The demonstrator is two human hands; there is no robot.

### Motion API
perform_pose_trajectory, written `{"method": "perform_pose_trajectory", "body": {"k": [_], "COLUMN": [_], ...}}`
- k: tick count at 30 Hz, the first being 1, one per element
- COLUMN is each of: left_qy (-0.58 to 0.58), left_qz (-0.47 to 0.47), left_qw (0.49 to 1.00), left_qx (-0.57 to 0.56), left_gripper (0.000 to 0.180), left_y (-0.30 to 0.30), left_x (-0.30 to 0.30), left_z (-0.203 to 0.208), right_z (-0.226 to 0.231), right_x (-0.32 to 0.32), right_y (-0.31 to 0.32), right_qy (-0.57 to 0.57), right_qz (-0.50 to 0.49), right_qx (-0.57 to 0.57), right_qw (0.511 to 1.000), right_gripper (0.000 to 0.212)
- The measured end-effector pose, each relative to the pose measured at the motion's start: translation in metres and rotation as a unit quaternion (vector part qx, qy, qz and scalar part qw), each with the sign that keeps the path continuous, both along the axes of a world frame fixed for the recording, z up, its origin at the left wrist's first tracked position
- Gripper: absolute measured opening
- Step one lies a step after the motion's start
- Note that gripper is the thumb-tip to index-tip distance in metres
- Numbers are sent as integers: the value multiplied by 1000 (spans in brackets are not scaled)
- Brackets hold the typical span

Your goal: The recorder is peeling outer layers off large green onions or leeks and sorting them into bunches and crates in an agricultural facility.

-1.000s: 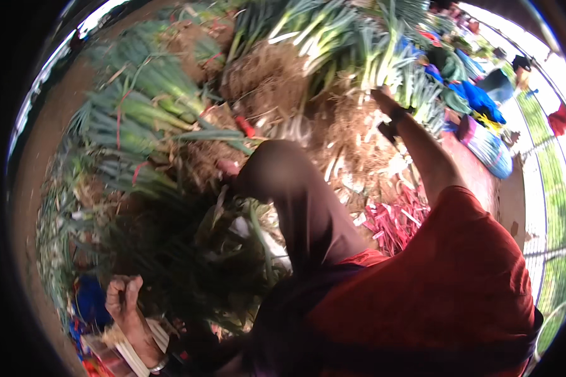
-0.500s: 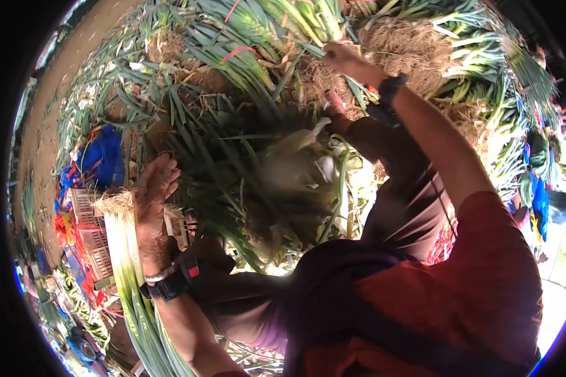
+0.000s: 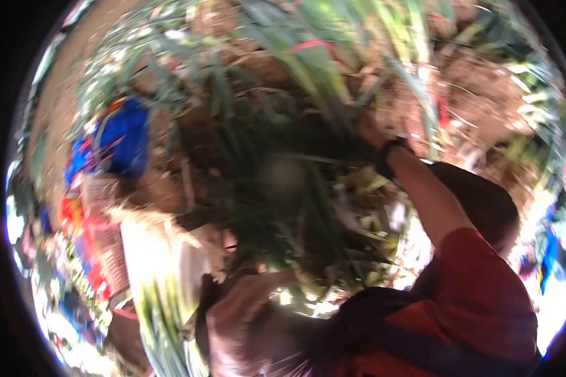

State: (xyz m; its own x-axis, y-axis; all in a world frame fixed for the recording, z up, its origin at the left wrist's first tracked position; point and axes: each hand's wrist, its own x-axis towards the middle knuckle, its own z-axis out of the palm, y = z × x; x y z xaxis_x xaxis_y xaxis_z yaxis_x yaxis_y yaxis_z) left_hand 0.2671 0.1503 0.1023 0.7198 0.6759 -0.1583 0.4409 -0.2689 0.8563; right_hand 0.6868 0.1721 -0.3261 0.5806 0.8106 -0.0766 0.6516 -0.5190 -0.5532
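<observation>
At the left stands a bundle of long green onions (image 3: 160, 257), its pale stems and root ends pointing away from me and its leaves toward me. My left hand (image 3: 248, 323) is a smeared shape just right of this bundle; its fingers do not show clearly. Farther away, my right hand (image 3: 372, 129) reaches down to the right edge of a dark heap of green onion leaves (image 3: 283, 188). A black band (image 3: 391, 151) circles the right wrist. Motion blur hides what those fingers touch.
Tied green onions (image 3: 321, 63) with a pink band lie at the far side, with brown root masses (image 3: 484, 94) to their right. At the left are a crate (image 3: 104, 207), red plastic (image 3: 75, 220) and a blue bag (image 3: 122, 138).
My left hand has left the root end of the bundle and come back toward my body. My right hand has moved nearer, down to the leaf heap. The whole view has shifted.
</observation>
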Motion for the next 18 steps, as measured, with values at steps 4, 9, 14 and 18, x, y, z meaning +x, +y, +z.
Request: {"method": "perform_pose_trajectory", "body": {"k": [4,9,14,18], "left_qy": [4,-23,-32,-95], "left_qz": [-20,-7,14,-6], "left_qw": [995,992,995,995], "left_qx": [-101,-125,-94,-36], "left_gripper": [36,37,37,36], "left_y": [17,17,7,7], "left_x": [14,11,1,4], "left_z": [8,-6,-7,-12], "right_z": [-33,-22,81,181], "right_x": [22,30,-48,-146], "right_y": [-6,-3,-9,-55], "right_qy": [-29,4,255,397], "right_qz": [-49,-91,-39,26], "right_qx": [-30,22,189,182], "right_qw": [998,996,948,899], "right_gripper": [22,21,21,21]}}
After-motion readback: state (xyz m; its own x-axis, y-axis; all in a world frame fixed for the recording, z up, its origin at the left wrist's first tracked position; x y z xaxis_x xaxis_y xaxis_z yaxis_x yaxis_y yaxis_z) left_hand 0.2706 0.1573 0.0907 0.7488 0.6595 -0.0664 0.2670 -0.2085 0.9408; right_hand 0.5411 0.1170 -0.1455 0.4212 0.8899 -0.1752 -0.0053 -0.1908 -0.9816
